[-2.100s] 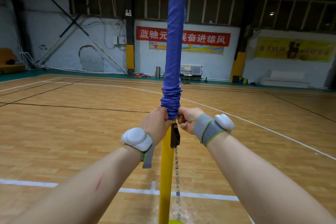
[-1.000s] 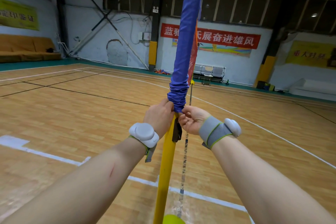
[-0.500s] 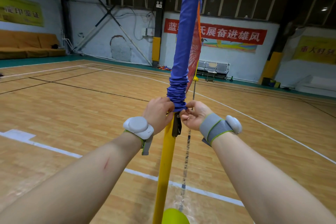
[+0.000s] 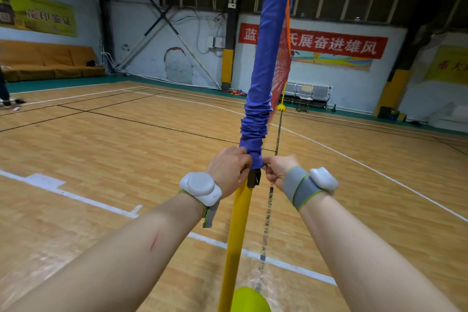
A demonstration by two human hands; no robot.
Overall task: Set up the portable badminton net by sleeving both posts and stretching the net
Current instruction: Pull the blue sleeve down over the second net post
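Wooden court floor (image 4: 101, 159), white and black lines (image 4: 83, 201), yellow-green post base (image 4: 249, 299) standing on it, seats (image 4: 310, 92) by far wall

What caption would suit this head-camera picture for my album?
Left hand and right hand grip the bunched blue sleeve on the yellow post, orange net behind.

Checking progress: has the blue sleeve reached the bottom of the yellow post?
No, the blue sleeve stops well above the floor, leaving bare yellow post below.
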